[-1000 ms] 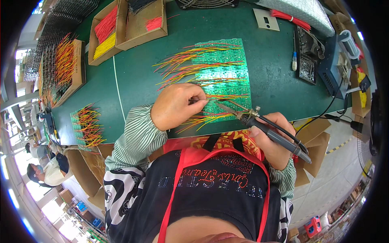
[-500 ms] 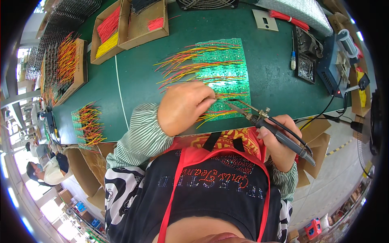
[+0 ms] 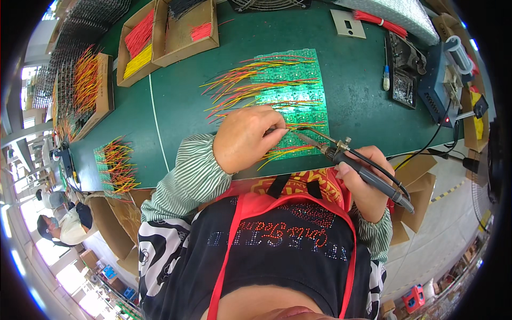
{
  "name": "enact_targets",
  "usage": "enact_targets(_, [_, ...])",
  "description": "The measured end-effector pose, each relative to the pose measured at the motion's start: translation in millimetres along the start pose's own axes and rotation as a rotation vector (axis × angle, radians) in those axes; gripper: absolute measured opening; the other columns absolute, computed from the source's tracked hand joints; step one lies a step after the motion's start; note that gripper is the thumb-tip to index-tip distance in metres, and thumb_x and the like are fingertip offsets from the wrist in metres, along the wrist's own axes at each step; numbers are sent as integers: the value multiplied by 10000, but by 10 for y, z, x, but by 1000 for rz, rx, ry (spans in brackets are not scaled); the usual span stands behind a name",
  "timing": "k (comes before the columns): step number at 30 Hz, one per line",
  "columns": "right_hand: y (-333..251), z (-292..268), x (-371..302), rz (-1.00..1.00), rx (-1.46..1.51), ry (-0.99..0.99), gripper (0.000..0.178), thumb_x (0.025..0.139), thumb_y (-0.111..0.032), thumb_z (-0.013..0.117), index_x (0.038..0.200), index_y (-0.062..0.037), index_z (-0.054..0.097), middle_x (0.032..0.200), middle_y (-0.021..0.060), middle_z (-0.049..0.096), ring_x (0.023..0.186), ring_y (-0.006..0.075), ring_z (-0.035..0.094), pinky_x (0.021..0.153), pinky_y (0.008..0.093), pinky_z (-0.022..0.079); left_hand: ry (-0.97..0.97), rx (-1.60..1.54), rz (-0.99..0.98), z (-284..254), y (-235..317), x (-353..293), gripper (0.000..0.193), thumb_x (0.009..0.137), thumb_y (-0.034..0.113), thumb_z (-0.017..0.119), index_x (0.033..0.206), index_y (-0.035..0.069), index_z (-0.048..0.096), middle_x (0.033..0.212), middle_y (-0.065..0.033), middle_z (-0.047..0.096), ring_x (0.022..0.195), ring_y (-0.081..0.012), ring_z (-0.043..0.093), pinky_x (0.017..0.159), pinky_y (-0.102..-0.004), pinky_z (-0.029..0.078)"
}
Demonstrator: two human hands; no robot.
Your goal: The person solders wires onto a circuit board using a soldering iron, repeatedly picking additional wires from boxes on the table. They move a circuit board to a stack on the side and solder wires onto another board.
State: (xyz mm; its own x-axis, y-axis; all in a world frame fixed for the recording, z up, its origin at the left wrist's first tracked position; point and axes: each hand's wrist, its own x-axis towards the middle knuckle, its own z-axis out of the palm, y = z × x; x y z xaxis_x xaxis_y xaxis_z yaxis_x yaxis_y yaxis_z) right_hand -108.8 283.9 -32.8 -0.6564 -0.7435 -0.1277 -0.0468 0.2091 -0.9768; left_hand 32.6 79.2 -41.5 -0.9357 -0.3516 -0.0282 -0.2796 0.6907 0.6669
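A green panel of circuit boards (image 3: 311, 69) lies on the bench, with rows of red and yellow wires (image 3: 234, 95) sticking out to its left. My left hand (image 3: 248, 134) is over the panel's lower left, thumb and forefinger pinched around a thin wire whose end reaches the board. In my right hand (image 3: 368, 178) is a soldering iron (image 3: 373, 181) with a curved feed tube (image 3: 325, 136) alongside it. The iron and tube point left, their tips close to my left fingertips. Whether the iron touches the board is hard to make out.
Cardboard trays of red and yellow wires (image 3: 140, 40) stand at the back left. Another wired panel (image 3: 114, 165) lies far left. On the right are a blue soldering station (image 3: 434, 88), a small screwdriver (image 3: 386, 77) and a red wire bundle (image 3: 380, 22). A co-worker (image 3: 69, 226) sits farther left.
My left hand has shifted slightly right along the panel, still pinching. The feed tube's tip has moved a little up and left, nearer to those fingertips.
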Motion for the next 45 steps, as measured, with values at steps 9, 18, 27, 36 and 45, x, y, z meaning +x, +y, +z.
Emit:
enact_targets(9, [-15,-5,7,-15,-29,-4,172,709,-42,707,838,7,604,699,39,642,614,68,582,577,224,477,0,19,-1,-5,7,9,118,779,143,654,791,30,623,702,-89,582,633,-234,573,558,-339,444])
enact_targets(18, [-54,-78,-42,30,7,27,183,701,-32,710,843,6,601,700,35,636,618,64,574,586,219,474,13,26,6,-36,45,-9,104,780,131,650,788,31,620,727,-93,593,651,-243,575,567,-343,446])
enact_targets(27, [-66,-172,-79,24,-45,108,179,700,-38,708,841,0,604,706,40,642,633,73,584,597,219,476,76,99,146,24,151,92,77,781,125,639,811,57,617,750,-87,599,687,-270,581,605,-372,452])
enact_targets(36, [4,-149,-61,48,-25,111,174,703,-41,707,841,-5,607,697,29,637,618,59,569,576,206,461,-1,83,111,93,112,166,99,789,145,626,788,48,607,712,-85,576,669,-265,578,588,-372,444])
enact_targets(45, [31,-173,-22,-2,-92,77,175,696,-35,705,839,-10,606,687,24,633,595,55,550,559,206,451,-23,74,103,92,88,187,102,781,143,630,790,42,613,723,-86,585,664,-263,581,581,-367,444])
